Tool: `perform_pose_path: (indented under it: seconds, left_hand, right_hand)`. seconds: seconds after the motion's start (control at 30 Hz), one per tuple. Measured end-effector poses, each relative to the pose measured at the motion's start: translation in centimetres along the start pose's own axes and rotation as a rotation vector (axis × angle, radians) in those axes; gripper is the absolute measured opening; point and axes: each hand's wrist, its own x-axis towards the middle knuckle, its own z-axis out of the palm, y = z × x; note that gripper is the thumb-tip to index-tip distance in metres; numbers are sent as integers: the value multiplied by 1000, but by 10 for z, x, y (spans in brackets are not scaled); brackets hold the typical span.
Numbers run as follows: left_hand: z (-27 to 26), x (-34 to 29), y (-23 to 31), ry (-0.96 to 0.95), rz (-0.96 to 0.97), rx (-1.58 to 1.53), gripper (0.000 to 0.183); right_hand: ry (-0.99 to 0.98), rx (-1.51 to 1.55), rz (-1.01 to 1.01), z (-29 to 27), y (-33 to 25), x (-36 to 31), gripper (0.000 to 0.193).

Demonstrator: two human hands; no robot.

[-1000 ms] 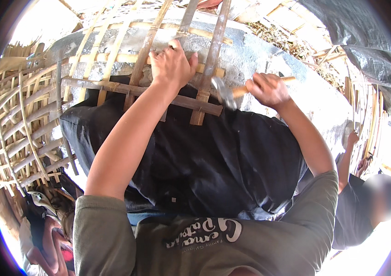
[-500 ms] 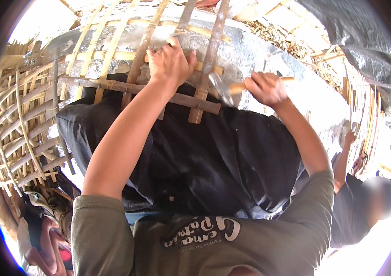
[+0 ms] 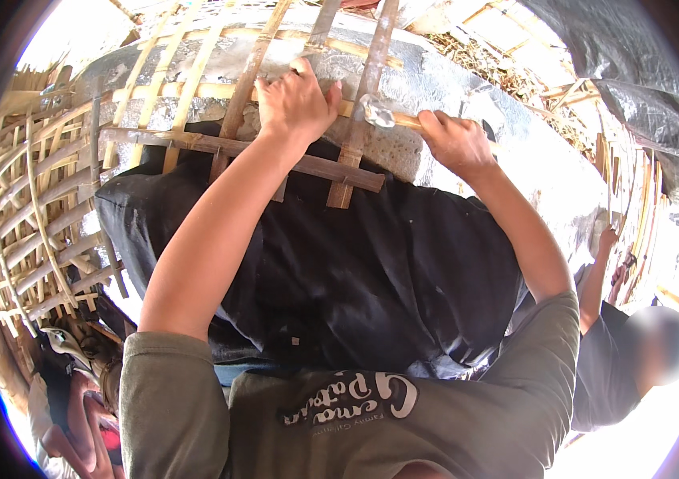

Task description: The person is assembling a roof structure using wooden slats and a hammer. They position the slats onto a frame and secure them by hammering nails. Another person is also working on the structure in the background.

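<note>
A lattice of crossed bamboo slats lies across a grey concrete surface in front of me. My left hand is closed over a cross slat near its middle, its fingertips partly hidden. In my right hand is a hammer, gripped by its wooden handle. Its metal head is at the right-hand upright slat, just right of my left hand; whether it touches the slat I cannot tell. A darker slat crosses the lattice's near end, over my legs in black cloth.
A finished-looking woven bamboo panel stands at the left. Another person in dark clothing is at the right, beside upright bamboo strips. Dark plastic sheeting hangs at the upper right. Another person's limbs show at the lower left.
The hammer head has moved up and slightly left, from beside the near part of the right-hand slat to farther along it. My left hand stays on the lattice.
</note>
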Motion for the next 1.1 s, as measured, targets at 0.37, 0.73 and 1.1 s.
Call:
perform_pose_path:
  seconds: [0.37,0.73,1.1]
  left_hand:
    - [-10,1,2,-73,5,15,72]
    - [-6,0,0,43,0,30,72]
    - [0,-2,-1,-9,13,1,75]
  right_hand:
    - [233,285,50,-7,1,-5,17]
    - [-100,342,280,-13,-5,-2,23]
    - [-123,476,322,-10,-4,0,23]
